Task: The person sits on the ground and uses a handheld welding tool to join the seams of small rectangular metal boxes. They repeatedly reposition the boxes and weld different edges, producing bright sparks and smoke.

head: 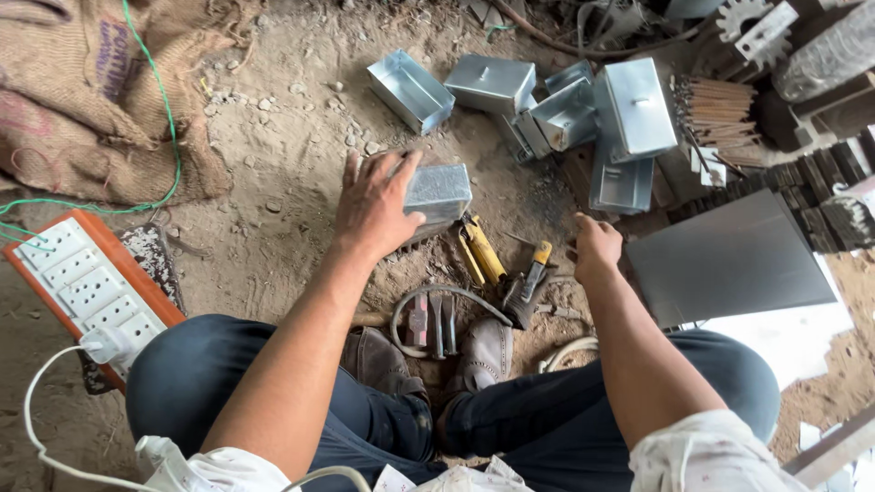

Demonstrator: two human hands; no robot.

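The left hand lies flat over a small grey sheet-metal box on the sandy floor. The right hand is curled into a loose fist beside a yellow-handled tool, with more grey sheet-metal boxes piled just beyond.

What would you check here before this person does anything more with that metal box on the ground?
1. Left hand has a firm hold on the metal box: ok, palm and fingers lie over its top.
2. Box sits flat on the dirt: cannot tell, the hand hides its near side.
3. Right hand free: cannot tell, it is closed, fingers hidden.
4. Tools in reach: ok, yellow-handled tool and clamp lie between the hands.
5. Power strip away from the work: ok, far left, one plug in.
6. Feet out of the way: not ok, shoes lie beside the tools.
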